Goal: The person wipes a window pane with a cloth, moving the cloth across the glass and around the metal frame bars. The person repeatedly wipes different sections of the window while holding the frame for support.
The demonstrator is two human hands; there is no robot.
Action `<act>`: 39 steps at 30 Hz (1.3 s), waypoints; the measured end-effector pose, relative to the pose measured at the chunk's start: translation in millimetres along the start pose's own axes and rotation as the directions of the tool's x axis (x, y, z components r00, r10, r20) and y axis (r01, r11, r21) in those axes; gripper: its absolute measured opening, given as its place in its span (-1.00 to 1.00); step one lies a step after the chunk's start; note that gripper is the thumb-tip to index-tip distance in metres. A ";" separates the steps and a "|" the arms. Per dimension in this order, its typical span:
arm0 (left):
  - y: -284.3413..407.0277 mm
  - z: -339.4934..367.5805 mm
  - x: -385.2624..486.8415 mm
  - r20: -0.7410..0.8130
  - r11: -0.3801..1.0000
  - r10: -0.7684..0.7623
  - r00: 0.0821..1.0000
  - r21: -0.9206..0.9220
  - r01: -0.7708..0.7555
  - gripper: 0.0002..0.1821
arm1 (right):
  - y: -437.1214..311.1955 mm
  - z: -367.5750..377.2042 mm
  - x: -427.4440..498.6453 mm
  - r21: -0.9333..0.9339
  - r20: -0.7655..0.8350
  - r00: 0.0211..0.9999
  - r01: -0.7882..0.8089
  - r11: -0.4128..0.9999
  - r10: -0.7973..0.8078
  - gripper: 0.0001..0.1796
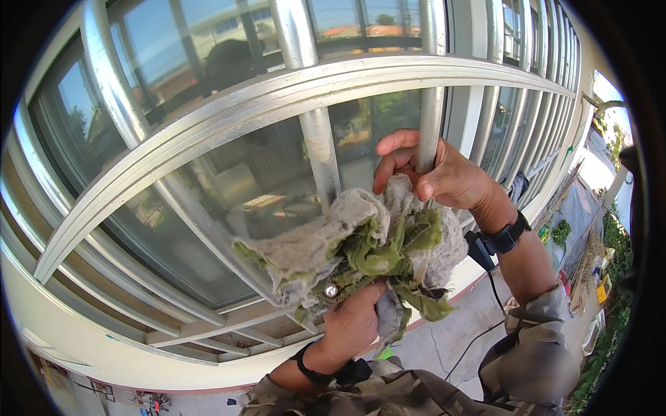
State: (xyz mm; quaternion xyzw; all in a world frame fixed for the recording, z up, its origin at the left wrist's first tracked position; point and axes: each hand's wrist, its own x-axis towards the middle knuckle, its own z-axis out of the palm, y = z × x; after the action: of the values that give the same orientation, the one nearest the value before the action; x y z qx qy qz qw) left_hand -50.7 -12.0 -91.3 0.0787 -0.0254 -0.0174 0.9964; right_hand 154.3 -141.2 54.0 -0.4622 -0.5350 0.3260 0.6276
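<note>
A ragged bundle of grey, fluffy padding and torn olive-green cloth lies in front of the metal window bars. My left hand grips it from below, its fingertips hidden in the folds. A shiny round metal snap shows on the cloth. My right hand reaches around an upright metal bar, fingers curled behind it and thumb in front. Its fingertips meet the raised upper end of the cloth; whether they pinch it is unclear. Behind the bars is window glass, reflecting buildings and sky.
A curved-looking crossrail spans the upright bars, and lower bars form a ledge at the bottom left. A black cable hangs from the device on my right wrist. Below are concrete ground, scattered tools and plants.
</note>
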 end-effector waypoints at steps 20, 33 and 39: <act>-14.2 74.4 -2.0 0.118 0.888 0.258 0.959 0.361 -0.283 -0.17 | -0.7 -6.8 10.0 -0.145 0.109 0.994 0.018 0.989 -0.002 -0.23; 21.7 22.9 0.3 0.296 0.542 0.702 0.648 0.367 -0.756 -0.48 | -4.8 0.2 5.1 0.012 0.076 0.996 -0.043 0.999 0.042 -0.25; 19.8 1.3 7.9 0.491 0.029 0.742 0.456 0.657 -0.754 -0.63 | -11.9 2.7 11.3 -0.071 0.110 0.987 -0.111 0.991 0.119 -0.44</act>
State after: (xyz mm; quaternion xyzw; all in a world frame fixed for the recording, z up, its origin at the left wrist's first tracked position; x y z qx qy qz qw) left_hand -42.2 7.1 -86.4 0.5035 -0.0735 0.5183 0.6873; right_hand 153.1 -134.6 69.3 -0.4930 -0.5527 0.3701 0.5608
